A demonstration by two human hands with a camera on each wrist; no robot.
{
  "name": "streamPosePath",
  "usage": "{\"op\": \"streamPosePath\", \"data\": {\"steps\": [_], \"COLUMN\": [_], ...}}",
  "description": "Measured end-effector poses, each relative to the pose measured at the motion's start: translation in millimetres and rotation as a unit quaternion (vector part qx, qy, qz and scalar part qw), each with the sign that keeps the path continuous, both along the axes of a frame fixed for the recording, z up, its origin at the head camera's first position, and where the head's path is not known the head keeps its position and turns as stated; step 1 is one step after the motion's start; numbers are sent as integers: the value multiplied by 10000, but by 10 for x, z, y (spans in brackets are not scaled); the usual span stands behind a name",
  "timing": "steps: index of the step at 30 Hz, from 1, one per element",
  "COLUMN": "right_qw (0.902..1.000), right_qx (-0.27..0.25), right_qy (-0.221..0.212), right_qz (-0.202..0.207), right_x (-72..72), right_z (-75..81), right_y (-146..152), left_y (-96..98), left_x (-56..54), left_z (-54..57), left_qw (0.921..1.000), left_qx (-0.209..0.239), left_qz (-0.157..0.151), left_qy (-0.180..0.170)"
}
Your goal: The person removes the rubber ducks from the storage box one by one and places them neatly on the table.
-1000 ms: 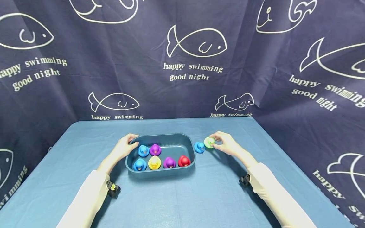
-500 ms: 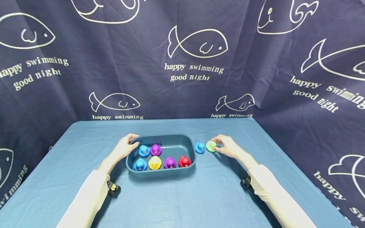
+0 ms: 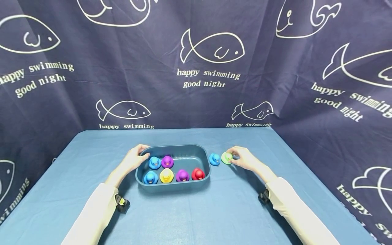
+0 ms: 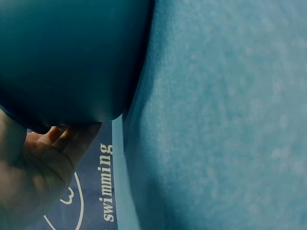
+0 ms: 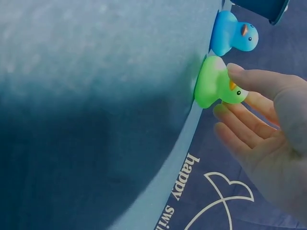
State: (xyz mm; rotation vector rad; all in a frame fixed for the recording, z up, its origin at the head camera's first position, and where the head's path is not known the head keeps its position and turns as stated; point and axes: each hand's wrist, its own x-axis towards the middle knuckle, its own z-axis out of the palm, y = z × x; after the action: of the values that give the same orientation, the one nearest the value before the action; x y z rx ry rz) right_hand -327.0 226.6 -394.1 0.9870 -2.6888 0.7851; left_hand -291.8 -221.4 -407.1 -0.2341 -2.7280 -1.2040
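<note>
Right hand (image 3: 244,158) pinches the round light-green rubbery duck (image 5: 210,82) between thumb and fingertips; a light grasp should spare the similar blue duck (image 5: 225,36) beyond them, left hand (image 3: 132,159) gripping the oblong teal plastic basin (image 3: 175,185)

Light green toy duck (image 5: 210,85), orange-billed, upright on blue cloth (image 3: 190,217); dark teal tub (image 3: 174,186), level, nearby

Pretty bright and even in the head view, with soft shadows under the tray (image 3: 173,186) and sleeves (image 3: 93,212), kinda stretched at the edges. Way dimmer on the left wrist cam, nearly black down the tray's side. Blurry and half in shadow on the cloth (image 5: 96,52) in the right one, but decently sharp on the green duck (image 5: 209,82).
</note>
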Motion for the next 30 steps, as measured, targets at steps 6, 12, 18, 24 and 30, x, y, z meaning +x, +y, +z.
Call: {"op": "streamPosePath", "data": {"steps": [6,12,18,24,30], "right_qw": [9996,9983,9980,9963,9927], "right_qx": [3,-212,-310,-471,-489], "right_qy": [271,518,519,583,846], "right_qz": [41,141,174,421,710], "right_x": [3,-19,-17,23,51], "right_z": [54,142,247,327,359], "right_y": [-19,-96,-234,-432,-643], "left_y": [1,9,4,-1,-3], "left_x": [-10,-18,-6,-5,-4], "left_z": [-15,-11,0,3,-6], "left_qw": [10000,10000,10000,10000,10000], "left_qx": [4,28,34,2,-5], "left_qz": [-8,-28,-20,-9,-7], "left_qy": [-34,-10,-36,-16,-8]}}
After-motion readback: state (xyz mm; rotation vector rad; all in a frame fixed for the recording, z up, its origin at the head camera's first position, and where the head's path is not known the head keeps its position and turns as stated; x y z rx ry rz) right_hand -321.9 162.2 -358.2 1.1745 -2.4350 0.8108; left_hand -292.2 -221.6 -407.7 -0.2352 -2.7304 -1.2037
